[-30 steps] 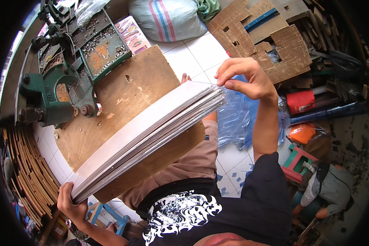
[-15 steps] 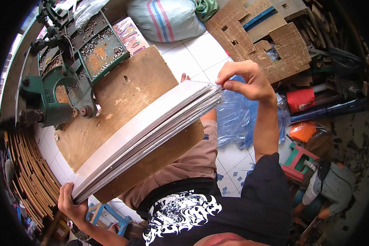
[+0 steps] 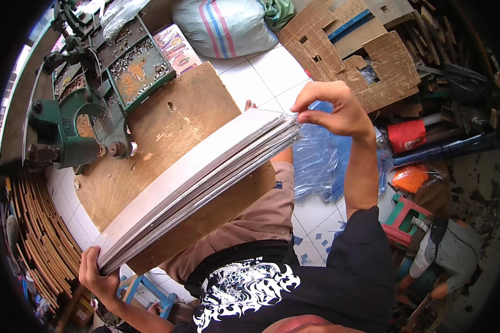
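Note:
A long stack of thin white and grey sheets (image 3: pixel 189 180) slants across the middle, with clear, shiny plastic-like edges at its far right end. My left hand (image 3: pixel 98 277) is wrapped around the near left end, thumb on the top face. At the far right corner, my right hand (image 3: pixel 334 110) is closed in a pinch, thumb and index finger at the layered edge. Whether it has a single sheet or a clear film there is too small to tell. Beneath the stack lies a worn brown wooden board (image 3: pixel 189 111), which reaches over my lap.
A green metal press (image 3: pixel 75 130) and a tray of small metal parts (image 3: pixel 139 69) stand at the left. Wooden strips (image 3: pixel 44 238) are piled below them. Blue plastic sheeting (image 3: pixel 319 161) lies on the tiles. A co-worker (image 3: pixel 450 255) sits at the lower right beside a red-green stool (image 3: pixel 404 219).
My right thumb and index finger have shifted slightly at the corner of the stack. My left hand and the stack stay almost where they were.

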`<action>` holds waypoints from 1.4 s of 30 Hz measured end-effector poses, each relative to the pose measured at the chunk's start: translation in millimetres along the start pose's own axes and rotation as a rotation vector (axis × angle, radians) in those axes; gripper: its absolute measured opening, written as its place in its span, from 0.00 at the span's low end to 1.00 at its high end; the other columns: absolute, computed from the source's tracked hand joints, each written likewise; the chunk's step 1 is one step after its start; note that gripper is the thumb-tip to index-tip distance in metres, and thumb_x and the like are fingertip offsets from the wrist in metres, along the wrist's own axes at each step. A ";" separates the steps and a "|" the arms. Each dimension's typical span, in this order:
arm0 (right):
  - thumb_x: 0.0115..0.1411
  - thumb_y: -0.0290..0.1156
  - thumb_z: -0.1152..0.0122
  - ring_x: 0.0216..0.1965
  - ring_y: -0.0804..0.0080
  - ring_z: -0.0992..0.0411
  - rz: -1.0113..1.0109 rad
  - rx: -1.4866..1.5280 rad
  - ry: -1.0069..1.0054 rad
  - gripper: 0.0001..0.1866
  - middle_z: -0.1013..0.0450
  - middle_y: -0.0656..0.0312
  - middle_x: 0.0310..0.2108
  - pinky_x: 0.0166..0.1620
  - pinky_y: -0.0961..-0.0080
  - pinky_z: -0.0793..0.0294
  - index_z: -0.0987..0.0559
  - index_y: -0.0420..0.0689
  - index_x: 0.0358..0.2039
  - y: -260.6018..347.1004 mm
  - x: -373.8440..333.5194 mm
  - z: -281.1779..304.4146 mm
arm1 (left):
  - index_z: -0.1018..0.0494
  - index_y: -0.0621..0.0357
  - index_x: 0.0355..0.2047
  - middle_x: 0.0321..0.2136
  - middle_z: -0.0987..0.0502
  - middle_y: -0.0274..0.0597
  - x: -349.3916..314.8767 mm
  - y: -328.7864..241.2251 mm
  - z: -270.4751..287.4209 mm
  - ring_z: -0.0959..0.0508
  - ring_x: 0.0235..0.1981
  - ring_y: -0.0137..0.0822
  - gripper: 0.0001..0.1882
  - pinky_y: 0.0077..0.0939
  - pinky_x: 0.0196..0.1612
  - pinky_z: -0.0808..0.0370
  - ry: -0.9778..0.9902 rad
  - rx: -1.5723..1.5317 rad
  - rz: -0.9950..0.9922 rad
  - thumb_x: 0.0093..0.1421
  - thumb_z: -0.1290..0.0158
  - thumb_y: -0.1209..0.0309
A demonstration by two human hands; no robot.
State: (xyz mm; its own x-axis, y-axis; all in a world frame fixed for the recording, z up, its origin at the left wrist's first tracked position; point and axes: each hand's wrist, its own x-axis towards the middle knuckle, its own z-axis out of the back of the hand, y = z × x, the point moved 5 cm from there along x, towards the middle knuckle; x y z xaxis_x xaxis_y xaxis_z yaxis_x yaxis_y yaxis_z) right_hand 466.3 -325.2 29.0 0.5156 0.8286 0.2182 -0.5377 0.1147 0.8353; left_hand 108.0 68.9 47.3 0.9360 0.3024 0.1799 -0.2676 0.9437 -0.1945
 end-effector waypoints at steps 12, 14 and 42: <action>0.48 0.19 0.31 0.32 0.71 0.23 -0.020 0.034 0.009 0.11 0.22 0.57 0.30 0.38 0.77 0.25 0.20 0.35 0.33 3.5 -5.6 -0.1 | 0.27 0.62 0.36 0.31 0.24 0.50 0.1 -1.5 0.6 0.22 0.32 0.54 0.24 0.36 0.36 0.26 -0.012 -0.001 -0.004 0.35 0.37 0.73; 0.48 0.19 0.31 0.32 0.71 0.23 -0.023 0.065 0.031 0.12 0.22 0.57 0.30 0.38 0.77 0.25 0.20 0.35 0.35 4.7 -5.6 -1.2 | 0.27 0.62 0.36 0.31 0.24 0.50 -0.5 -1.2 0.9 0.22 0.32 0.54 0.24 0.36 0.35 0.26 -0.014 -0.001 -0.001 0.35 0.37 0.73; 0.53 0.25 0.32 0.29 0.68 0.23 0.084 -0.295 -0.314 0.18 0.22 0.58 0.28 0.35 0.74 0.25 0.21 0.44 0.46 27.7 -25.3 -15.9 | 0.27 0.60 0.37 0.30 0.24 0.48 -2.1 -1.8 2.8 0.22 0.30 0.52 0.22 0.36 0.33 0.27 -0.038 0.014 -0.021 0.39 0.36 0.68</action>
State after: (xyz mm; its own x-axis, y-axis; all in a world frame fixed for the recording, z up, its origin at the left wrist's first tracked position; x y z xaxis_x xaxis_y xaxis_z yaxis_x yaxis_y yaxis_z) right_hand 427.8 -334.3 38.6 0.6155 0.6401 0.4599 -0.7303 0.2437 0.6381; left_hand 105.9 66.9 50.0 0.9321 0.2870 0.2208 -0.2511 0.9516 -0.1771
